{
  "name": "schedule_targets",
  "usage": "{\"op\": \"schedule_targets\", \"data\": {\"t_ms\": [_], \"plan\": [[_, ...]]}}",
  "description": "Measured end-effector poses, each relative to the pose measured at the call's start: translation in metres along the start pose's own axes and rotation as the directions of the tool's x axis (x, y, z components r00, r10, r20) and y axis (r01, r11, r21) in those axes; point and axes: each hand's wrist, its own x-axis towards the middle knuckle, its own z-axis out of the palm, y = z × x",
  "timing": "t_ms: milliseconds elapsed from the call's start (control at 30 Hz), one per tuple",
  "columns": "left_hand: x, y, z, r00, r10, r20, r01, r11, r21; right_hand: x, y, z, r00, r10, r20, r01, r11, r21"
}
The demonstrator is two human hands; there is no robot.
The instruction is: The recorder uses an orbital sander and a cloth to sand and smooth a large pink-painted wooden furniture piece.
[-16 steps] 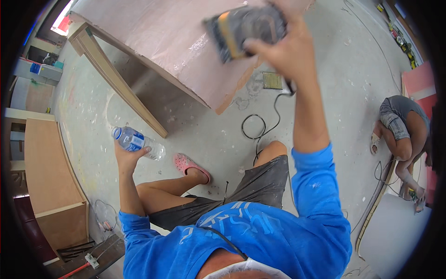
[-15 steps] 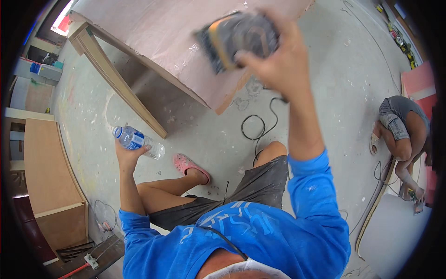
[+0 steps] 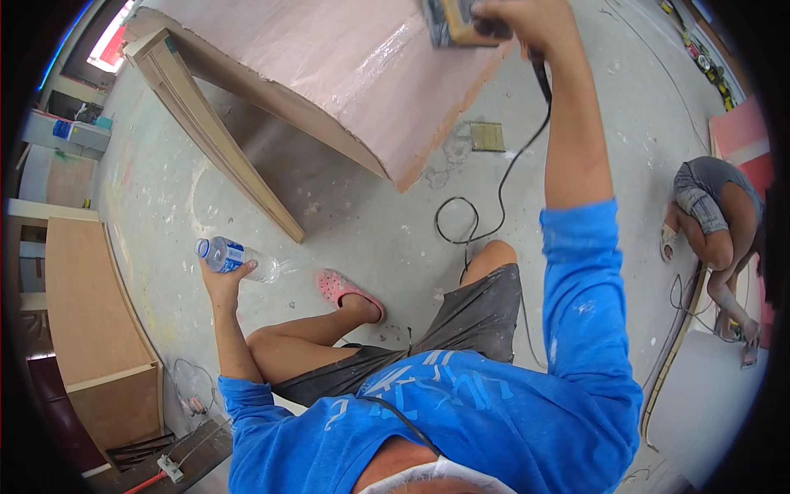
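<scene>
My right hand (image 3: 539, 25) grips a yellow-and-black power sander (image 3: 465, 23) at the far edge of the view. A black cord (image 3: 539, 123) trails from the sander down to the floor. Below it lies a large pinkish, glossy curved panel (image 3: 329, 74); whether the sander touches the panel cannot be told. My left hand (image 3: 220, 284), low at the left, is wrapped around a clear plastic water bottle (image 3: 222, 255) with a blue label. The bottle is tilted, its neck toward the left.
A curved wooden frame piece (image 3: 214, 136) leans beside the panel. On the floor sits a square greenish piece (image 3: 487, 137). At right, another person (image 3: 716, 206) bends over a white panel (image 3: 699, 403), a tool in hand. A curved plywood piece (image 3: 95, 296) stands at left.
My right hand has carried the sander away from me and to the right, over the panel's far part. The square piece on the floor now shows. My left hand keeps the bottle.
</scene>
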Motion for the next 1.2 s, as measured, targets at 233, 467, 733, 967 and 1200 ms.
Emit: {"op": "schedule_targets", "data": {"t_ms": [233, 467, 733, 967, 1200], "plan": [[-0.002, -0.039, -0.022, 0.993, -0.045, -0.105, 0.038, 0.997, -0.062, -0.029, 0.076, 0.053, 0.835, -0.466, -0.293, 0.458, 0.883, -0.102], [0.015, -0.051, -0.029, 0.979, -0.087, -0.183, 0.041, 0.969, -0.242, -0.185, 0.161, 0.141, 0.827, -0.337, -0.45, 0.483, 0.835, 0.262], [-0.004, -0.062, -0.044, 0.959, -0.131, -0.252, 0.07, 0.969, -0.237, -0.075, 0.17, 0.092, 0.926, -0.043, -0.374, 0.207, 0.888, 0.411], [-0.007, -0.064, -0.052, 0.945, -0.169, -0.282, 0.105, 0.968, -0.229, 0.01, 0.192, 0.061, 0.945, 0.096, -0.314, 0.125, 0.778, 0.615], [0.01, -0.064, -0.039, 0.936, -0.177, -0.306, 0.102, 0.964, -0.247, -0.112, 0.175, 0.102, 0.826, -0.349, -0.442, 0.483, 0.843, 0.236]]}}
